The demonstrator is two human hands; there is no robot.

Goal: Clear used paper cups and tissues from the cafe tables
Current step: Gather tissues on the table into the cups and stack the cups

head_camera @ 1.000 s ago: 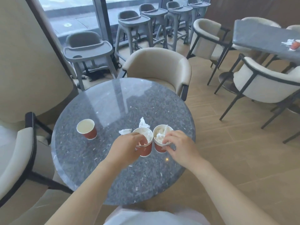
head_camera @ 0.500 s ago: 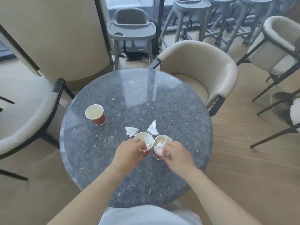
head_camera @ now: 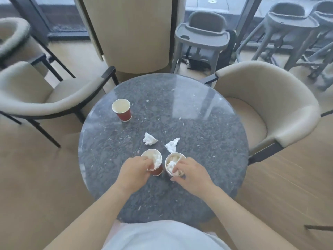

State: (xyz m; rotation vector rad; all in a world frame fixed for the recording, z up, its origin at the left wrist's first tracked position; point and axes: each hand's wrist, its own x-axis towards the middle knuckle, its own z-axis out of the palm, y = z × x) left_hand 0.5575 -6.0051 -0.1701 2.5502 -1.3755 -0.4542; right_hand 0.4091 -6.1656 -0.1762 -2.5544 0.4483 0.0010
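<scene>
Two crumpled tissues lie loose at frame centre: one (head_camera: 149,141) just above the left hand's cup, the other (head_camera: 172,145) touching the rim of the right hand's cup, its long axis pointing up-right. The left hand (head_camera: 134,171) is closed round a tissue-stuffed red paper cup (head_camera: 153,162); the right hand (head_camera: 191,173) pinches the rim of a second stuffed cup (head_camera: 173,165). An empty cup (head_camera: 122,110) stands upper left on the worktop (head_camera: 198,132), nearer the left hand.

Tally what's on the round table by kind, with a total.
Paper cups: 3, one empty, one in the left hand, one in the right hand
Loose tissues: 2
Total: 5
</scene>
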